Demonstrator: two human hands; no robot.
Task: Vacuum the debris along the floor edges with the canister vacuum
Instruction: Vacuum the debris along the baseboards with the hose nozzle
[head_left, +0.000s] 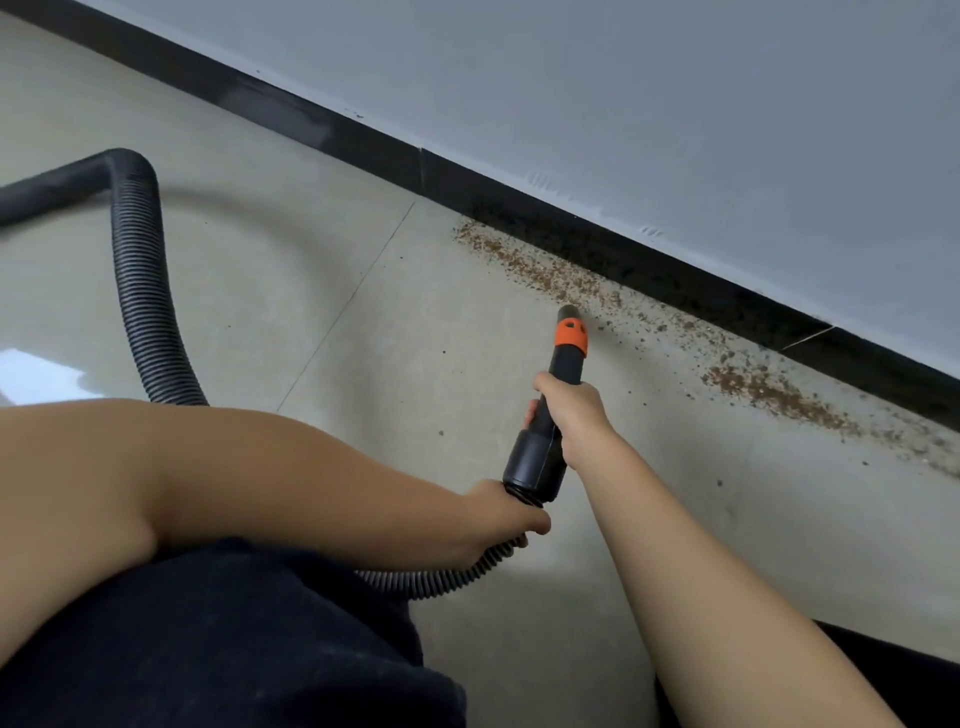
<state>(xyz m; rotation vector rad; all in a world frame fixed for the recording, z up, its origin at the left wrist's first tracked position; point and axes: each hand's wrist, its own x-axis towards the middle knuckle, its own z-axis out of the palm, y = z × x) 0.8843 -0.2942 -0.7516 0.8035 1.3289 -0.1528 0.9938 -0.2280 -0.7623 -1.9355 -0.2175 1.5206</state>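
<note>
- Pale grey wall (675, 104) fills the upper right, scuffed just above its base.
- Black skirting board (374, 150) runs diagonally beneath it.
- Beige tiled floor (311, 270), glossy; bright light reflection (36, 371) at the left edge.

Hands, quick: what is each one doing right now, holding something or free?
Left hand: fingers curled round the hose, just behind the nozzle.
Right hand: fingers wrapped round the nozzle, its tip at the debris.
</note>
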